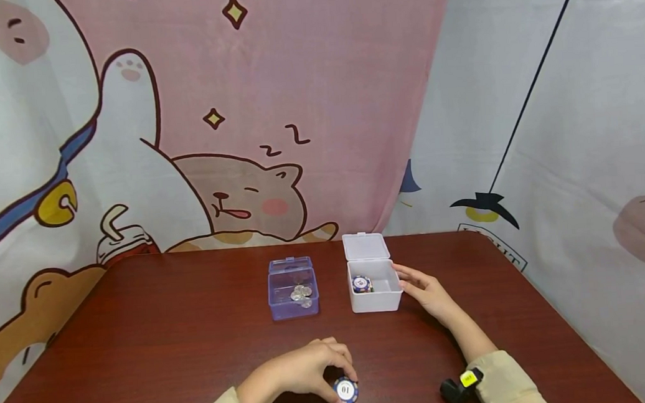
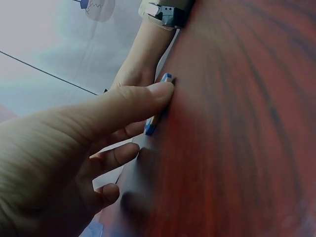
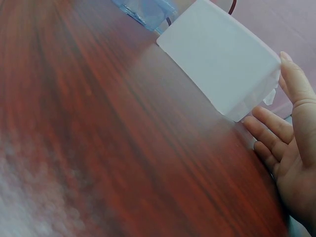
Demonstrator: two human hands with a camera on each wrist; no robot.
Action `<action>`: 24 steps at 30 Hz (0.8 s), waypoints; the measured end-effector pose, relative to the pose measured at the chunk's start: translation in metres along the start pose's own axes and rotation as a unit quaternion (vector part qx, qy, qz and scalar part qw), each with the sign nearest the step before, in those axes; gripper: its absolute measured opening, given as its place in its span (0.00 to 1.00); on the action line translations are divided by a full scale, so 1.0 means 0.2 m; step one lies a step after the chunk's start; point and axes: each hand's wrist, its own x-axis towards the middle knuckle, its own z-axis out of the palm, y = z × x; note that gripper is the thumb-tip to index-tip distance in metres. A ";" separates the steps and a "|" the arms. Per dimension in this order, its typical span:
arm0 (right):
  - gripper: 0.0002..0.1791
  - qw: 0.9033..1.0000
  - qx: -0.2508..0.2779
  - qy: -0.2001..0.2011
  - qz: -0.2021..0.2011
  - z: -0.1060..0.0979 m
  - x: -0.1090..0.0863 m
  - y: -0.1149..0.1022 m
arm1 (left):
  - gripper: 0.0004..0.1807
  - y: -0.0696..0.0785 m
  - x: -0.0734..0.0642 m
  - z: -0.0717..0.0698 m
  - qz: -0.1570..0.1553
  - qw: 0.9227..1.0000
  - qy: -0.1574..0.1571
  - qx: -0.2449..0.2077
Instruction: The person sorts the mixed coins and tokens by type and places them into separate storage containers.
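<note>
In the head view my left hand (image 1: 314,369) pinches a blue and white poker chip (image 1: 346,391) marked 10 by its edge, low over the front of the table. Seen edge-on in the left wrist view, the chip (image 2: 153,118) sits under the thumb. At the right side of a white plastic box (image 1: 376,301), my right hand (image 1: 431,294) touches its wall with fairly straight fingers. That box has its lid (image 1: 366,246) raised and holds poker chips (image 1: 362,283) at its left side.
Left of the white box stands a translucent blue-purple box (image 1: 294,309), lid up, with several silver coins (image 1: 301,293) inside. Both stand on a dark red wooden table (image 1: 169,337). A printed cloth (image 1: 349,100) hangs behind the table's far edge.
</note>
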 end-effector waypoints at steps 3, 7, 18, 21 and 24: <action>0.25 1.000 0.002 0.000 0.002 0.00 0.00 0.00 | 0.18 0.00 0.00 0.00 0.002 1.000 0.005 -0.003; 0.25 1.000 0.000 -0.004 -0.002 0.00 0.00 0.00 | 0.18 0.00 0.00 0.00 -0.003 1.000 0.014 -0.018; 0.25 1.000 -0.006 -0.003 -0.006 0.00 0.00 0.00 | 0.18 -0.03 0.02 0.00 -0.043 0.995 0.066 -0.067; 0.25 1.000 -0.008 -0.003 -0.005 0.00 0.00 0.01 | 0.18 -0.04 0.03 0.01 -0.054 0.991 0.092 -0.082; 0.25 1.000 -0.006 -0.005 -0.006 0.00 0.00 0.01 | 0.19 -0.05 0.06 0.00 -0.060 0.987 0.120 -0.091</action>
